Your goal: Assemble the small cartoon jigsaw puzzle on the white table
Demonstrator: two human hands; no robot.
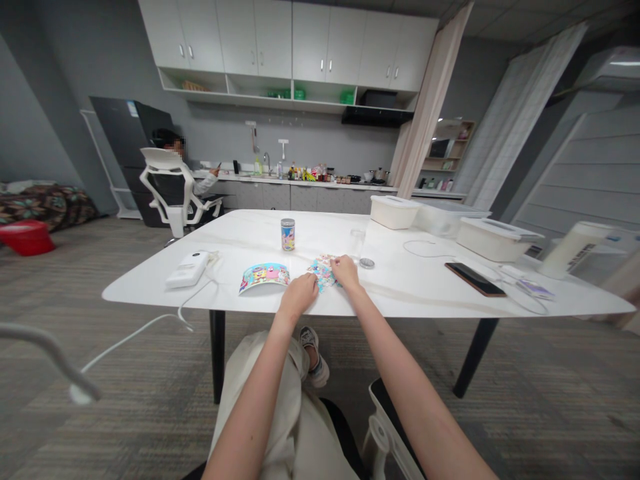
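Observation:
Small colourful pieces, which look like jigsaw pieces (pixel 325 273), lie in a loose patch on the white table (pixel 200 297). At their near left edge is my left hand (pixel 301 293), its fingers curled closed. My right hand (pixel 346 272) reaches the right side of the patch with its fingertips pinched together. What either hand holds, if anything, is too small to make out. A curved cartoon picture sheet (pixel 265 275) rests left of my left hand. Beyond it stands a cartoon-printed canister (pixel 287 237). A clear jar (pixel 357 244) and a round silver lid (pixel 367 263) are just past my right hand.
On the left is a white box-shaped device (pixel 188 269) with a cable. To the right lie a phone (pixel 474 279), cables and a large white bottle (pixel 575 250). Lidded bins (pixel 395 212) line the far right edge. A person sits in a white chair (pixel 173 193) beyond the table.

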